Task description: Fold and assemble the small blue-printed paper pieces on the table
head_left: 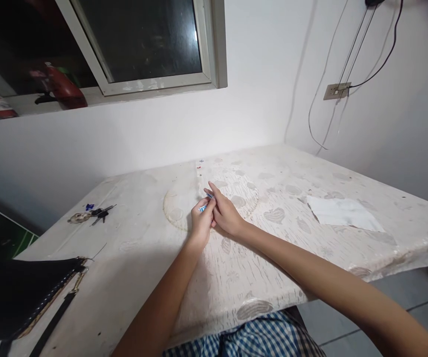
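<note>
Above the middle of the table, my left hand (202,220) is closed around a small blue-and-white object (202,208), perhaps a packet. Only a bit of it shows between the fingers, so its kind is unclear. My right hand (226,212) presses against the left from the right side, its thumb and fingers meeting at the same object while one finger points up and away. A bluish edge shows near the right fingertips. The palms hide most of what is held. Beneath both hands lies a pale patterned tablecloth (135,238) with a ring-shaped stain.
A bunch of keys (100,213) lies at the left, beside a small blue scrap (89,207). A black bag (24,292) with a strap covers the near left corner. On the right rests a white paper sheet (344,213). A wall socket (336,91) has cables hanging.
</note>
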`<state>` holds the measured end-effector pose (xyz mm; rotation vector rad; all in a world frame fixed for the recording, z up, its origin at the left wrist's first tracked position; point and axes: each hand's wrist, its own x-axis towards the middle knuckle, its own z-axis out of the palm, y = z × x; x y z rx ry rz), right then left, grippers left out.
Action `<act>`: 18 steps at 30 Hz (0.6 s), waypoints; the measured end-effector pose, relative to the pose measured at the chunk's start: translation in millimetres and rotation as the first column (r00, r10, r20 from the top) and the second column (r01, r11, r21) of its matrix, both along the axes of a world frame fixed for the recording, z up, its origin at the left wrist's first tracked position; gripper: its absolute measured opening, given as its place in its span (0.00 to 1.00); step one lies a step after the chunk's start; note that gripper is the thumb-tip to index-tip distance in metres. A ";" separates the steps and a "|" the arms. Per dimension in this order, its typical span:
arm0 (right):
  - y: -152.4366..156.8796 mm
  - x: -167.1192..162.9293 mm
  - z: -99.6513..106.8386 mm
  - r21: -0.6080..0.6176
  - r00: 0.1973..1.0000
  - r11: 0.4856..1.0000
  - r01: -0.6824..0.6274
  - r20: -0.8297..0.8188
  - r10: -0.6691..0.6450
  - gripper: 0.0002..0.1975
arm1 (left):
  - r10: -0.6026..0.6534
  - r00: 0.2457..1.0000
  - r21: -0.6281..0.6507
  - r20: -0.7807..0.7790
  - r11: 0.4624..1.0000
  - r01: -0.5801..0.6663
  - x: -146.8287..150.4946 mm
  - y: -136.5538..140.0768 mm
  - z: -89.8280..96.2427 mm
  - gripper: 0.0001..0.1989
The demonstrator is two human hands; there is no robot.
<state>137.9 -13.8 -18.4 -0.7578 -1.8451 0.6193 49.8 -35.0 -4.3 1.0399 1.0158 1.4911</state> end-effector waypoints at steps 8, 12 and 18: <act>0.8 0.5 2.6 -0.072 0.998 0.996 -0.057 -0.006 0.057 0.31 | -0.009 0.988 -0.098 0.154 0.995 0.024 -10.8 8.6 6.7 0.15; 4.4 2.8 5.5 -0.189 0.981 0.971 -0.145 -0.154 0.117 0.25 | -0.121 0.926 -0.156 0.357 0.970 0.187 -20.3 16.1 9.8 0.10; 7.9 10.8 14.0 -0.224 0.916 0.927 -0.300 -0.338 0.215 0.13 | -0.271 0.858 -0.155 0.437 0.917 0.369 -30.4 17.1 17.9 0.07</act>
